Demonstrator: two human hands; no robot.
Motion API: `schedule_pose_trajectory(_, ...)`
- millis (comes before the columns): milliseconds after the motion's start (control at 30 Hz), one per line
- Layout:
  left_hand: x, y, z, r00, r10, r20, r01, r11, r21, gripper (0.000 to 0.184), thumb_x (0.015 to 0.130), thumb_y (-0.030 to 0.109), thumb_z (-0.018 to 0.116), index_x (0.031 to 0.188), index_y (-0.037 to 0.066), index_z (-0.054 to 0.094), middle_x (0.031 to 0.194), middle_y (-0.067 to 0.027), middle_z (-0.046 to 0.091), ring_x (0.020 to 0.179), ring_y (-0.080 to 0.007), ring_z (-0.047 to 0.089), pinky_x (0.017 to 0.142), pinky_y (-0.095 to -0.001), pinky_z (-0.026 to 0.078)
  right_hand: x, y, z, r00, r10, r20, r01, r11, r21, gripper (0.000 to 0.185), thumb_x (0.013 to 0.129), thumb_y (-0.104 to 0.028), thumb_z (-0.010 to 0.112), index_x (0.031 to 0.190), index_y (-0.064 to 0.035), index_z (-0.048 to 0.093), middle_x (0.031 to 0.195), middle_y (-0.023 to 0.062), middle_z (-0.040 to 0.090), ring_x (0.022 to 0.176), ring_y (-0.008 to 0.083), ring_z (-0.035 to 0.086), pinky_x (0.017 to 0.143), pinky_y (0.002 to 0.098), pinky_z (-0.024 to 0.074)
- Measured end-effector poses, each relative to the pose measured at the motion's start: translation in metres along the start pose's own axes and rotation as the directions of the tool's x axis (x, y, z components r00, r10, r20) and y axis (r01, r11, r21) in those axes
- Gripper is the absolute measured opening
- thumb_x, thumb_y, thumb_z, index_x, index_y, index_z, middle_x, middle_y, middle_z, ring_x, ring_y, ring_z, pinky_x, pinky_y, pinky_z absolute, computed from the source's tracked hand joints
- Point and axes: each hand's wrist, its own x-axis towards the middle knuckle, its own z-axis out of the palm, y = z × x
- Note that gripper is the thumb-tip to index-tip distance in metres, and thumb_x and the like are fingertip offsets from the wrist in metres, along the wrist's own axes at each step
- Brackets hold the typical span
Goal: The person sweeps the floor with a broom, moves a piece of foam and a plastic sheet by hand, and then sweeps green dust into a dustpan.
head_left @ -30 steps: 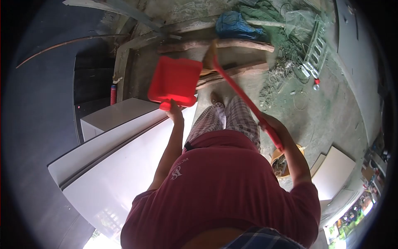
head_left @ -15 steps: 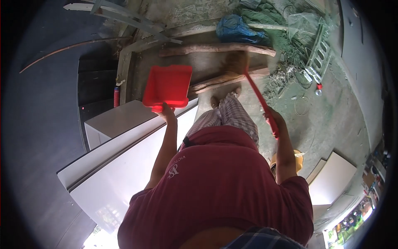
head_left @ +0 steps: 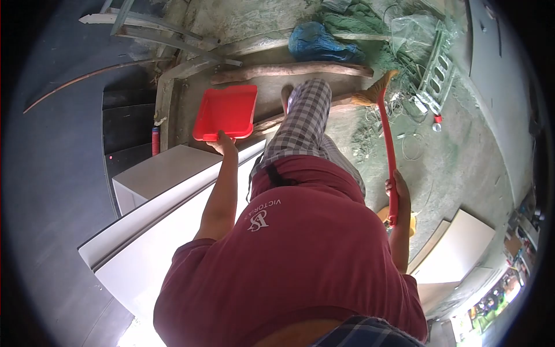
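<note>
A red dustpan (head_left: 226, 111) is held out on the left side, its pan facing up, with my left hand (head_left: 223, 143) closed around its short handle. My right hand (head_left: 398, 188) grips the red handle of a broom (head_left: 387, 136). The broom points away from me, and its yellowish-brown bristles (head_left: 374, 94) fan out at the far end, over the floor beside the wooden poles. Part of the lower handle lies along my right forearm.
Two wooden poles (head_left: 289, 70) lie across the floor ahead, and a blue plastic bag (head_left: 324, 43) sits beyond them. Green netting (head_left: 361, 24) and a metal piece with oval holes (head_left: 436, 81) lie at the right. White panels (head_left: 173, 231) stand close on my left.
One leg has stepped forward toward the poles. The broom has swung to the right and its handle is straighter. The dustpan has shifted slightly left in view.
</note>
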Motion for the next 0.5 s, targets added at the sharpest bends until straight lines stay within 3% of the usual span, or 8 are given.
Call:
schedule_pose_trajectory(100, -0.004, -0.002, 0.017, 0.999, 0.035, -0.030, -0.032, 0.997, 0.076, 0.053, 0.076, 0.017, 0.051, 0.121, 0.013, 0.023, 0.120, -0.0133, 0.038, 0.095, -0.0302, 0.051, 0.060, -0.0425, 0.055, -0.002, 0.002, 0.003, 0.997, -0.070, -0.042, 0.066, 0.994, -0.081, 0.035, 0.081, -0.041, 0.057, 0.105, -0.0206, 0.042, 0.060, 0.0009, 0.048, 0.041, 0.0070, 0.044, 0.034, 0.0203, 0.0382)
schedule_pose_trajectory(167, -0.006, -0.011, 0.025, 0.994, -0.072, -0.080, 0.084, 0.985, 0.152, 0.052, 0.076, 0.017, 0.051, 0.120, 0.012, 0.024, 0.117, -0.0147, 0.041, 0.088, -0.0298, 0.054, 0.057, -0.0408, 0.055, -0.003, 0.002, -0.002, 0.989, -0.142, -0.039, 0.133, 0.976, -0.171, 0.033, 0.081, -0.040, 0.056, 0.103, -0.0196, 0.042, 0.057, 0.0008, 0.047, 0.038, 0.0073, 0.043, 0.032, 0.0208, 0.0372)
schedule_pose_trajectory(233, -0.012, -0.018, 0.030, 0.994, -0.097, -0.058, 0.105, 0.983, 0.149, 0.053, 0.075, 0.016, 0.051, 0.120, 0.011, 0.024, 0.116, -0.0150, 0.041, 0.088, -0.0298, 0.054, 0.058, -0.0408, 0.055, -0.004, -0.001, -0.004, 0.985, -0.159, -0.068, 0.144, 0.972, -0.186, 0.035, 0.082, -0.039, 0.055, 0.109, -0.0196, 0.042, 0.054, 0.0004, 0.045, 0.037, 0.0077, 0.043, 0.031, 0.0212, 0.0365)
schedule_pose_trajectory(300, -0.016, -0.022, 0.041, 0.992, -0.122, -0.036, 0.126, 0.981, 0.146, 0.053, 0.075, 0.016, 0.051, 0.120, 0.011, 0.024, 0.116, -0.0152, 0.041, 0.087, -0.0298, 0.055, 0.058, -0.0408, 0.055, -0.007, -0.005, -0.007, 0.960, -0.251, -0.121, 0.198, 0.919, -0.340, 0.039, 0.084, -0.033, 0.052, 0.117, -0.0141, 0.042, 0.054, -0.0016, 0.042, 0.038, 0.0075, 0.042, 0.032, 0.0212, 0.0369)
schedule_pose_trajectory(400, -0.023, -0.010, 0.071, 0.999, -0.024, -0.032, 0.027, 0.994, 0.107, 0.055, 0.074, 0.015, 0.052, 0.120, 0.010, 0.023, 0.118, -0.0146, 0.039, 0.088, -0.0290, 0.054, 0.059, -0.0424, 0.054, 0.003, -0.015, -0.006, 0.939, -0.322, -0.121, 0.276, 0.916, -0.292, 0.041, 0.084, -0.032, 0.052, 0.119, -0.0134, 0.041, 0.053, -0.0018, 0.042, 0.037, 0.0077, 0.043, 0.032, 0.0215, 0.0367)
schedule_pose_trajectory(500, -0.025, -0.001, 0.084, 0.999, -0.046, 0.029, 0.044, 0.996, 0.071, 0.054, 0.074, 0.016, 0.052, 0.120, 0.010, 0.023, 0.119, -0.0141, 0.039, 0.090, -0.0288, 0.053, 0.058, -0.0428, 0.054, 0.006, -0.020, -0.010, 0.932, -0.329, -0.153, 0.274, 0.915, -0.296, 0.043, 0.085, -0.031, 0.052, 0.121, -0.0125, 0.040, 0.053, -0.0016, 0.043, 0.037, 0.0076, 0.043, 0.032, 0.0216, 0.0368)
